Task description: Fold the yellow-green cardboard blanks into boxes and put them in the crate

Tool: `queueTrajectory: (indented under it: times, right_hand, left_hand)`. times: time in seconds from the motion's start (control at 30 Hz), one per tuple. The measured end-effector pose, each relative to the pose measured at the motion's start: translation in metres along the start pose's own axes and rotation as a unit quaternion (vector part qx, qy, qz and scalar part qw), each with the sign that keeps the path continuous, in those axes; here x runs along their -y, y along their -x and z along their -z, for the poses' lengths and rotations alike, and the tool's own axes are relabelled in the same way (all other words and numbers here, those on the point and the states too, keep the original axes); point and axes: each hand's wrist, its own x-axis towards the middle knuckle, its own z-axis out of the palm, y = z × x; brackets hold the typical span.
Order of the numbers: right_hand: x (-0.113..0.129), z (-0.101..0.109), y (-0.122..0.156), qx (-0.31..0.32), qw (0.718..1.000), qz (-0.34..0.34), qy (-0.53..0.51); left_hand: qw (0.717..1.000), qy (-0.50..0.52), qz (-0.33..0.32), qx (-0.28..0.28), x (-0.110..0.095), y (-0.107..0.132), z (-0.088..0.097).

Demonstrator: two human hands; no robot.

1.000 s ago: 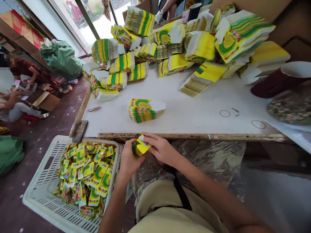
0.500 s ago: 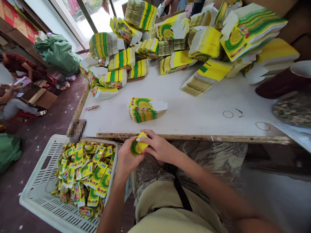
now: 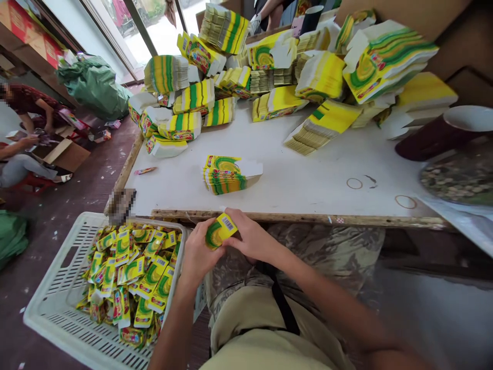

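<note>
Between my two hands is a small yellow and green carton (image 3: 220, 231), its barcode end turned to the upper right. My left hand (image 3: 201, 252) grips its left side, fingers wrapped behind it. On the other side my right hand (image 3: 250, 235) pinches the barcode end. Just beyond, on the white table (image 3: 308, 180), lies a fanned stack of flat cartons (image 3: 225, 176) of the same print. To my left a white plastic basket (image 3: 57, 303) holds many yellow cartons (image 3: 133, 270).
Bundles of flat cartons (image 3: 192, 97) are heaped along the table's back. At the right are a dark red cup (image 3: 427, 136), a container of small pebble-like pieces (image 3: 458, 180) and rubber bands (image 3: 405, 202). A small wrapped stick (image 3: 145, 171) lies at left. Another person (image 3: 34, 115) sits beyond.
My right fingers have shifted off the carton's top face, so the barcode now shows. Both hands stay close to where they were, still on the carton. The view has shifted slightly.
</note>
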Motion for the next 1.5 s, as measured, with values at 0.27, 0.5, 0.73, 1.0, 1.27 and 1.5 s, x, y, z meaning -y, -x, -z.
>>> queueTrajectory:
  times: [0.27, 0.5, 0.73, 1.0, 1.27, 1.5]
  right_hand:
    - [-0.021, 0.050, -0.078, -0.163, 0.962, -0.075, 0.208]
    - [-0.036, 0.049, -0.106, -0.115, 0.946, -0.106, 0.285]
    - [-0.009, 0.038, -0.069, -0.144, 0.985, -0.030, 0.091]
    - [0.031, -0.026, -0.011, -0.048, 0.966, -0.035, -0.250]
    - [0.022, -0.020, -0.016, -0.062, 0.985, -0.026, -0.156]
    - [0.014, 0.010, -0.008, -0.088, 0.989, -0.004, -0.117]
  left_hand:
    - [0.908, -0.302, 0.286, -0.057, 0.110, 0.077, 0.095]
    - [0.953, -0.102, 0.224, -0.177, 0.107, 0.081, 0.069]
    - [0.937, 0.324, 0.068, -0.112, 0.016, -0.007, -0.017]
    - [0.767, 0.577, 0.063, -0.273, -0.040, -0.047, -0.021]
    - [0.867, 0.419, 0.120, -0.241, -0.026, -0.025, -0.020]
    - [0.887, 0.384, 0.121, -0.227, -0.014, -0.009, -0.020]
